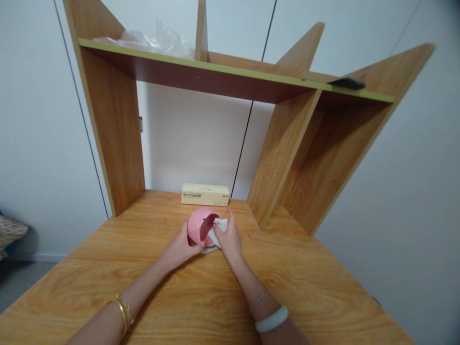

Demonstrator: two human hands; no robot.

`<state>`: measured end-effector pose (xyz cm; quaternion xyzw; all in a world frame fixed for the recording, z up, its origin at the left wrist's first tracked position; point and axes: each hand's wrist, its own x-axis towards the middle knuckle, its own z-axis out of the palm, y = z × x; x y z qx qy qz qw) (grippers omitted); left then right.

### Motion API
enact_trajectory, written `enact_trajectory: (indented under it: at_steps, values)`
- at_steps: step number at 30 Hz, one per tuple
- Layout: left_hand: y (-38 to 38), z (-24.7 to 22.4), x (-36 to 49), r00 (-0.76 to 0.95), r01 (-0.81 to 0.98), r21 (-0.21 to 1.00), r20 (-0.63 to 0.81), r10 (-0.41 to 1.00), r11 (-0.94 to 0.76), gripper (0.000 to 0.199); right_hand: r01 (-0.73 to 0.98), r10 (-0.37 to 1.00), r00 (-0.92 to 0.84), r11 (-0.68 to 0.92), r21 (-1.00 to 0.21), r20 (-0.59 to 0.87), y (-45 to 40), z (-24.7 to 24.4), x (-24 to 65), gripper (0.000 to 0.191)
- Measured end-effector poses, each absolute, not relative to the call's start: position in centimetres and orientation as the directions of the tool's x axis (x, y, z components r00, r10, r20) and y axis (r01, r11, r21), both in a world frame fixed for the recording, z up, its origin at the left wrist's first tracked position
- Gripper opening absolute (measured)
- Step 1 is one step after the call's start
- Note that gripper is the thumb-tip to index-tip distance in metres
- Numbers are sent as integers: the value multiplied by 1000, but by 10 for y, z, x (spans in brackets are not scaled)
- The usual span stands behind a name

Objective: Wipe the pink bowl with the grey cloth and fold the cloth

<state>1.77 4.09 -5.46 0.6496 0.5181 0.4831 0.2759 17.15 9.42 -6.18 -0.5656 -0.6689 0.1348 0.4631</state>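
A pink rounded pot (197,224) is tilted on its side over the desk, its opening turned to the right. My left hand (182,243) is wrapped round its left and lower side, thumb toward the rim. My right hand (229,238) grips a white cloth (215,236) and presses part of it into the pot's opening. Some of the cloth hangs below the pot near the desk top. The fingertips of my right hand are partly hidden by the cloth.
Behind the pot, a cream cardboard box (204,195) lies against the wall. A wooden shelf unit (264,167) rises from the desk (172,297). On its upper shelf are clear plastic wrapping (158,42) and a dark flat object (347,83). Patterned fabric (10,232) shows at far left.
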Motion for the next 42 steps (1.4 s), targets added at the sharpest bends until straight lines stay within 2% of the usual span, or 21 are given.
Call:
enact_trajectory:
  at_steps: [3,7,14,18,23,29,31,34,37,40,42]
  values:
    - [41,-53,17,12,428,838,369,929,-338,69,743,878,106,242,-624,467,87,-52,174,62]
    - [37,-49,18,45,471,810,374,926,-350,65,760,866,65,279,-587,497,85,-48,176,62]
    - [35,-46,16,71,520,770,393,917,-370,72,691,940,16,236,-684,340,95,-56,175,66]
    - [38,-47,14,4,530,760,440,898,-375,70,638,962,-33,229,-735,272,98,-65,172,69]
    - [41,-46,13,-71,541,790,385,920,-289,73,543,928,-66,341,-767,366,99,-73,169,69]
    - [39,-45,11,-27,579,758,385,923,-300,69,558,856,-53,453,-695,515,90,-57,172,66]
    - [36,-43,12,2,611,724,405,914,-322,70,603,860,-58,435,-669,507,87,-51,173,68]
    - [31,-37,13,59,653,670,421,905,-354,73,690,914,-23,308,-655,405,88,-49,174,71]
    - [28,-33,14,103,671,648,400,911,-361,76,677,950,-17,240,-695,311,93,-56,176,68]
    - [29,-33,13,77,662,665,397,915,-344,75,572,946,-22,278,-772,324,98,-64,177,63]
    - [32,-36,13,37,608,721,393,919,-332,76,492,937,4,303,-816,351,100,-68,176,60]
